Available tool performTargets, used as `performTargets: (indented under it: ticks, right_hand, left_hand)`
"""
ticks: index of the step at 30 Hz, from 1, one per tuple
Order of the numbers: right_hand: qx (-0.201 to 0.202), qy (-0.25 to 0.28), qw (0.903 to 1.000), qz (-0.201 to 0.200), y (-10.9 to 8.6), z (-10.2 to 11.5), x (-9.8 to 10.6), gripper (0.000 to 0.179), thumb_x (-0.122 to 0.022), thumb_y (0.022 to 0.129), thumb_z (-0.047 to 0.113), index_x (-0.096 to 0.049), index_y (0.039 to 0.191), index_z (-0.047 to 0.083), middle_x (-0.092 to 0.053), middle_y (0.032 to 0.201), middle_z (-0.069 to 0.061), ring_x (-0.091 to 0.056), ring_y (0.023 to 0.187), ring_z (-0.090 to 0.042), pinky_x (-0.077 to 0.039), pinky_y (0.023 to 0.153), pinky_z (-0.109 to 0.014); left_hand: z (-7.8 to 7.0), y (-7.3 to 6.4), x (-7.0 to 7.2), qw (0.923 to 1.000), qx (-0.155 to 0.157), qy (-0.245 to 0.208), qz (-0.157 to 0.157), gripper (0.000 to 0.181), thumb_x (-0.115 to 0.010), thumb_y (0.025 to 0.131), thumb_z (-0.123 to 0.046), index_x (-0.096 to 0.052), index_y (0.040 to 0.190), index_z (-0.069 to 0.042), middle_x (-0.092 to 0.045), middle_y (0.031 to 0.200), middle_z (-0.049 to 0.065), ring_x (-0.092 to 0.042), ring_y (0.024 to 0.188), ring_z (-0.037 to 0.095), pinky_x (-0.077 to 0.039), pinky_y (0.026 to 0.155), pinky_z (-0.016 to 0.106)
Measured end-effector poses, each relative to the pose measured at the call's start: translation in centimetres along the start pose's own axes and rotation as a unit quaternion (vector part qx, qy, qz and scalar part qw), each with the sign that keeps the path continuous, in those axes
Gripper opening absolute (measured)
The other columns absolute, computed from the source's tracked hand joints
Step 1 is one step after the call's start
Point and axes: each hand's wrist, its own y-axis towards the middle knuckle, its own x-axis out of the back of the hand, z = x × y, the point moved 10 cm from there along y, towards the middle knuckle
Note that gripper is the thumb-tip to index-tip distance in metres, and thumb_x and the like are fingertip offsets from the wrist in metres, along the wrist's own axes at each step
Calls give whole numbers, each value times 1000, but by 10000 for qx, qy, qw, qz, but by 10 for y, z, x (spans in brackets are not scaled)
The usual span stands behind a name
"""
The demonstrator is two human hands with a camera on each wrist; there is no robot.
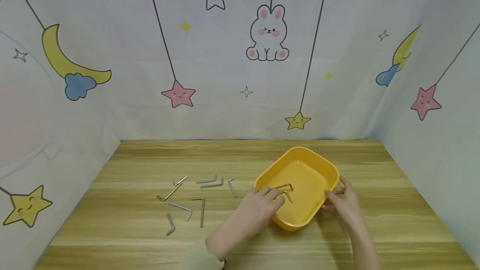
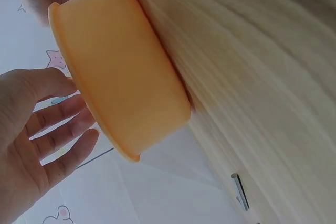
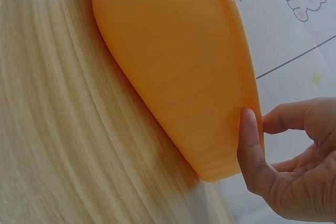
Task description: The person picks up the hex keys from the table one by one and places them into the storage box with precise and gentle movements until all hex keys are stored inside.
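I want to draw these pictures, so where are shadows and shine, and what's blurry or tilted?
Head view: a faint shine inside the yellow tray, and a soft shadow beside it on the table; left wrist view: steeply tilted, wood grain looks smeared; right wrist view: tilted too, soft shadow by the tray's base.

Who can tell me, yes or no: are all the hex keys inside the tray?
No, several hex keys lie on the table beside the tray.

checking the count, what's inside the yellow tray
Two L-shaped hex keys show within the yellow tray. The left hand covers the tray's near-left side, so anything lying beneath it can't be seen.
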Motion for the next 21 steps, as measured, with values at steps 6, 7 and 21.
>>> performTargets:
  ticks: [6,7,21]
  right_hand:
    - [6,16,10000,10,0,-1,0,81,-50,95,1,8,152,0,-38,99,-9,-58,68,-5,-58,66,-23]
    - [6,7,10000,9,0,-1,0,81,-50,95,1,8,152,0,-38,99,-9,-58,68,-5,-58,66,-23]
    - [27,47,10000,21,-1,1,-1,79,-48,95,1,6,152,1,-39,100,-10,-60,66,-5,-58,67,-23]
  left_hand:
    - [13,-8,9,9990,404,103,-172,25,-72,78,-14,-64,101,-21,-62,90,-7,-56,77,10,-41,57,18]
    - [17,-10,10,9984,517,127,-193,25,-72,78,-14,-64,101,-21,-61,89,-7,-56,76,10,-41,57,19]
    - [62,-51,11,9747,2086,-802,-59,24,-73,77,-8,-65,99,-14,-56,81,-4,-48,65,8,-35,50,13]
